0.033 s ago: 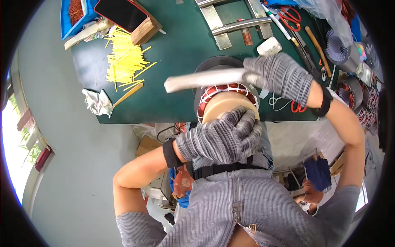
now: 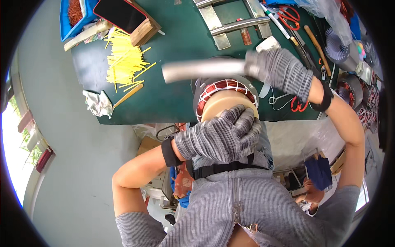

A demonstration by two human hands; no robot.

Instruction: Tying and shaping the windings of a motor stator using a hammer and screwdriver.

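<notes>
A motor stator [image 2: 202,84] stands at the table's near edge, its red-brown copper windings [image 2: 224,85] laced with white cord. Set in its middle is a cream-coloured round block [image 2: 216,108]. My left hand [image 2: 224,136], in a striped grey glove, curls its fingers over the near side of this block. In the same kind of glove, my right hand [image 2: 284,74] grips one end of a pale flat bar [image 2: 203,70], smeared by motion. The bar points left, above the far side of the stator, and hides part of it.
On the green table [image 2: 164,103] lie yellow strips [image 2: 125,59], a white cloth [image 2: 98,103] and a phone [image 2: 120,15] against a wooden block [image 2: 145,31]. A metal frame [image 2: 236,26] stands at the back. Red-handled scissors [image 2: 299,104], a wooden stick [image 2: 317,49] and more stators [image 2: 349,90] are at right.
The pale bar in my right hand has shifted slightly away from the windings, uncovering more of them. My left hand stays on the cream block.
</notes>
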